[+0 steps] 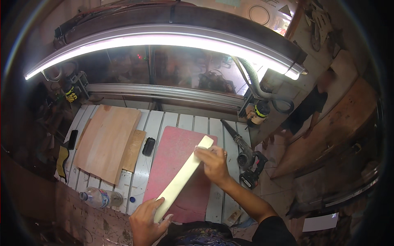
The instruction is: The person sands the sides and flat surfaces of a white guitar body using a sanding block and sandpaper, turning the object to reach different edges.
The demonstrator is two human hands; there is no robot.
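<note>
A long, pale yellow rectangular bar [180, 177] slants over a faded red mat [164, 143]. Its material is not clear to me. My left hand [148, 221] grips the near lower end, thumb on one side and fingers on the other. Near the far upper end, my right hand [213, 164] is closed on the bar with bent fingers; whether anything thin lies under them cannot be made out. The mat rests on a white slatted table [141, 180].
Left on the table are wooden boards [107, 141], a black case [149, 146] and a plastic bottle [102, 197]. A cordless blower [246, 156] lies at the right edge. Overhead runs a lit tube lamp [164, 40]. Another person [305, 108] is at the far right.
</note>
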